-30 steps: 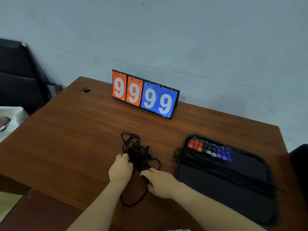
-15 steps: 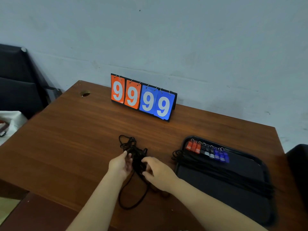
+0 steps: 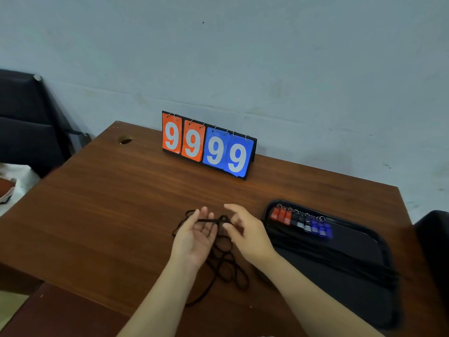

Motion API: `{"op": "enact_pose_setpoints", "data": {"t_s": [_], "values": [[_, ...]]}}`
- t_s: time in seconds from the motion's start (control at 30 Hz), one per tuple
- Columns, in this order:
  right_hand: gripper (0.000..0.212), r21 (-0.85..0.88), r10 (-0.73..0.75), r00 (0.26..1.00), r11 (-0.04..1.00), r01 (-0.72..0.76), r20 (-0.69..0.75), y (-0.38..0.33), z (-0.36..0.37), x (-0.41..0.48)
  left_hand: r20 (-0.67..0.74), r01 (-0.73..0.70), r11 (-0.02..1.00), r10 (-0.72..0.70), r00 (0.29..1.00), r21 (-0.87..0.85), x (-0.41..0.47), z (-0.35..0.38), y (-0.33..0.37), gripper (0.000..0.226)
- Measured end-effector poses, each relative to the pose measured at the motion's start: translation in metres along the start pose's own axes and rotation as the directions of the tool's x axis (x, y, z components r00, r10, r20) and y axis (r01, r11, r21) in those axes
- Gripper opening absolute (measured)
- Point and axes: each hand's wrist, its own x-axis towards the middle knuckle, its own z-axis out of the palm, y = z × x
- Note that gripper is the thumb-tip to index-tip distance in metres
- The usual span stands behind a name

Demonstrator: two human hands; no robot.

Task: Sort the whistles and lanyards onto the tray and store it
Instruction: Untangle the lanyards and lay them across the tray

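A tangle of black lanyards (image 3: 224, 263) lies on the wooden table in front of me. My left hand (image 3: 195, 237) is palm up with one black cord stretched across its fingers. My right hand (image 3: 247, 233) pinches the other end of that cord between thumb and fingers. To the right sits a black tray (image 3: 359, 283). A row of red, black and blue whistles (image 3: 301, 221) lines its far end, and several straight black lanyards (image 3: 335, 256) lie across it.
A flip scoreboard (image 3: 207, 145) reading 9999 stands at the back of the wooden table (image 3: 109, 215) against the wall. A dark chair (image 3: 26, 122) is at the left, another dark object (image 3: 435, 244) at the right edge.
Both hands have lifted off the tangle and moved away from me. They now hold one cord taut between them, the left hand turned palm up.
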Motion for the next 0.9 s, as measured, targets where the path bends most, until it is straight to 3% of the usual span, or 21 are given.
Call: {"op": "enact_pose_setpoints", "data": {"t_s": [0.13, 0.3, 0.43, 0.6, 0.73, 0.83, 0.9], "values": [[0.014, 0.021, 0.102, 0.988, 0.995, -0.1, -0.118, 0.016, -0.029, 0.002, -0.065, -0.115, 0.993, 0.113, 0.991, -0.025, 0.009, 0.0, 0.023, 0.018], [0.017, 0.167, 0.338, 0.909, 0.938, -0.304, -0.245, 0.018, -0.065, 0.008, -0.116, -0.104, 0.99, 0.115, 0.987, 0.092, 0.013, 0.0, 0.04, 0.018], [0.019, 0.171, 0.295, 0.894, 0.953, -0.25, -0.339, 0.008, -0.076, 0.013, -0.162, -0.104, 0.988, 0.122, 0.979, 0.114, 0.015, 0.006, 0.034, 0.024], [0.018, 0.327, 0.3, 0.84, 0.932, -0.157, -0.452, -0.01, -0.091, 0.017, -0.099, -0.087, 0.991, 0.076, 0.992, -0.105, 0.016, 0.002, 0.037, 0.017], [0.019, 0.399, 0.314, 0.842, 0.908, -0.131, -0.438, -0.018, -0.096, 0.021, -0.017, -0.02, 0.991, 0.022, 1.0, 0.136, 0.013, -0.003, 0.033, 0.024], [0.02, 0.499, 0.329, 0.859, 0.861, -0.102, -0.392, -0.029, -0.091, 0.024, 0.045, 0.076, 0.916, -0.102, 0.994, 0.395, 0.01, -0.005, 0.03, 0.032], [0.02, 0.598, 0.357, 0.869, 0.797, -0.09, -0.344, -0.036, -0.087, 0.026, 0.103, 0.056, 0.9, -0.111, 0.989, 0.432, 0.009, -0.004, 0.023, 0.025]]}}
